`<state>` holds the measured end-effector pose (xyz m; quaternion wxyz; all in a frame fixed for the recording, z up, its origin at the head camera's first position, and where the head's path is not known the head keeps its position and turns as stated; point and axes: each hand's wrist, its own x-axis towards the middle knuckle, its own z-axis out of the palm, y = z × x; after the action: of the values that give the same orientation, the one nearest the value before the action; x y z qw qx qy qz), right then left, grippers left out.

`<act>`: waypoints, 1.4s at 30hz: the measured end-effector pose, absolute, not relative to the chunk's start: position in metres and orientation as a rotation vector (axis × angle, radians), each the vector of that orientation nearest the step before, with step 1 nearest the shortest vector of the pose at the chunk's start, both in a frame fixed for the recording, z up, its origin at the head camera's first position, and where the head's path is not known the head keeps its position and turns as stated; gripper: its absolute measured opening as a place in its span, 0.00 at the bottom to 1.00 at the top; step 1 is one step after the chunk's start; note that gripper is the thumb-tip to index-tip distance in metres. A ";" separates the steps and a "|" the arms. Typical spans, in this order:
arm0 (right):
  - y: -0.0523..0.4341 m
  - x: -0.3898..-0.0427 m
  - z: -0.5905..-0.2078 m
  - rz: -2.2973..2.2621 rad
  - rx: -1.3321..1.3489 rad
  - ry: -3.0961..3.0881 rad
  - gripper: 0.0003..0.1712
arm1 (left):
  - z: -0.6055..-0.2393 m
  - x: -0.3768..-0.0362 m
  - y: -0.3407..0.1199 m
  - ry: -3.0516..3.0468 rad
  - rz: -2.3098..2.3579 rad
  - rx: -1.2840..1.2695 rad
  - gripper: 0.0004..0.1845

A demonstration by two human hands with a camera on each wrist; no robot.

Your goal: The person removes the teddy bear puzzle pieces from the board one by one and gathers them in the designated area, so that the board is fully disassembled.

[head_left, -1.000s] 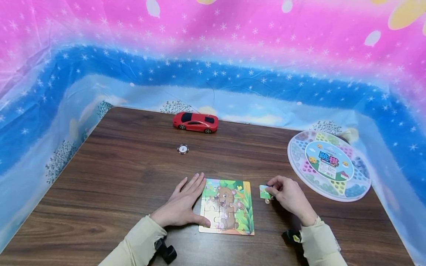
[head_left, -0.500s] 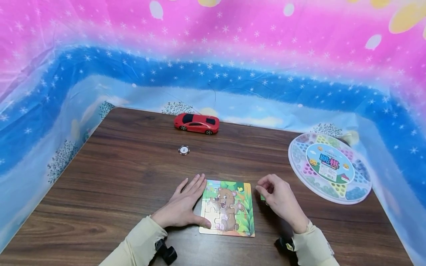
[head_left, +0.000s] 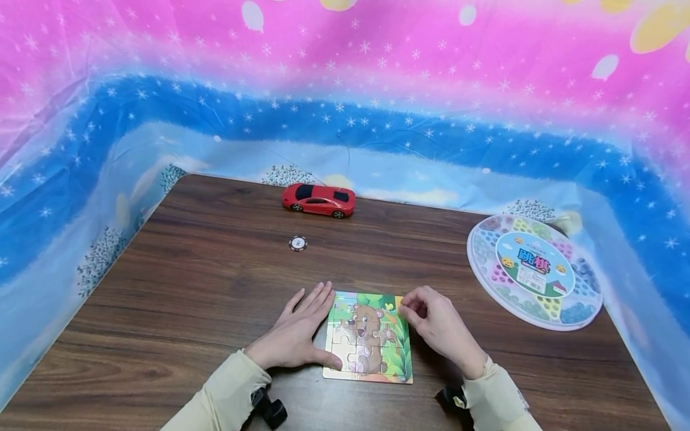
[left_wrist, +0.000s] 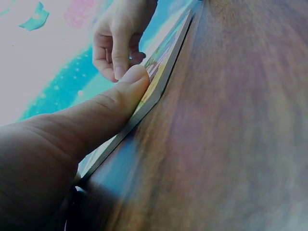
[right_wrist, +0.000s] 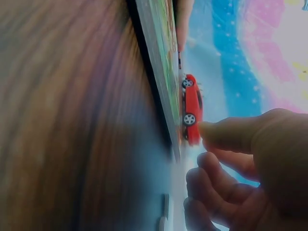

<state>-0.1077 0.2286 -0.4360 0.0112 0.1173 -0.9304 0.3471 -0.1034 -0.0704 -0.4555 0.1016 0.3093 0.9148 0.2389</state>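
A flat square jigsaw puzzle (head_left: 372, 335) with a brown bear on a green scene lies on the brown wooden table. My left hand (head_left: 299, 332) rests along its left side with the fingers straight. In the left wrist view the left thumb (left_wrist: 115, 98) lies over the puzzle's edge. My right hand (head_left: 439, 326) is at the top right corner, with the fingertips overlapping the border. Its fingers are curled towards the thumb, and the right wrist view shows nothing between thumb (right_wrist: 226, 132) and fingers. A small flat piece (right_wrist: 164, 207) lies on the table beside the puzzle.
A red toy car (head_left: 318, 200) stands near the back edge, and a black-and-white poker chip (head_left: 297, 243) lies in front of it. At the right is a round Chinese checkers set (head_left: 533, 272). A printed snowflake cloth (head_left: 345, 114) surrounds the table's far sides.
My right hand has left the loose puzzle piece it touched and moved left to the puzzle's top right corner. That piece is now hidden in the head view. My left hand stays put.
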 end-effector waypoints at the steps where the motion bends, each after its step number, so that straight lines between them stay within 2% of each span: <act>1: 0.228 -0.108 -0.436 1.088 0.372 -2.906 0.04 | -0.456 -0.103 -0.070 2.702 0.706 0.913 0.68; 29: 0.202 -0.112 -0.436 1.063 0.549 -2.987 0.14 | -0.457 -0.102 -0.069 2.716 0.691 0.910 0.69; 42: 0.201 -0.110 -0.436 0.968 0.578 -3.027 0.15 | -0.456 -0.103 -0.070 2.725 0.675 0.916 0.68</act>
<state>-0.1102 0.2008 -0.4361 -0.0442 0.1787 -0.9362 0.2995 -0.1031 -0.0695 -0.4561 0.0940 0.3087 0.9187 0.2276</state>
